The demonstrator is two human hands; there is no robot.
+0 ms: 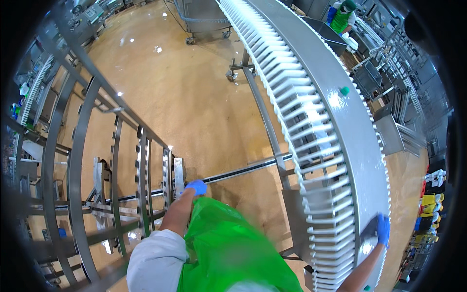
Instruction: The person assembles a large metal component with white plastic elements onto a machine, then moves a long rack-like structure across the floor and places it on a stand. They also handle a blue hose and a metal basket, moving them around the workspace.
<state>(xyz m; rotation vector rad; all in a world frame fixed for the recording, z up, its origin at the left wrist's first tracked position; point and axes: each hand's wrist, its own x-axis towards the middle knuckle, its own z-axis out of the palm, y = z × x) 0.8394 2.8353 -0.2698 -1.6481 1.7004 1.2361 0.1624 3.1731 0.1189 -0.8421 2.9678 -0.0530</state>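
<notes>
My left hand (197, 187), in a blue glove, hangs low at the left of my green apron (228, 248). It is nearest to the upright metal end (179, 173) of the tall rack; its fingers are mostly hidden and I see nothing in it. On the right, my blue-gloved right hand (383, 231) is at the outer edge of a wet, shiny steel strip (357, 141), fingers stretched forward. Beside it on the steel lies a dark patch, reflection or thin object, I cannot tell. White roller conveyor slats (311, 131) run along the strip's left side.
A tall steel frame rack (80, 160) fills the left. A floor drain channel (243, 169) crosses the wet tan floor (194, 97). A wheeled steel unit (204, 29) stands ahead. One person in a green apron (342, 20) is at the far right, several others at the right edge.
</notes>
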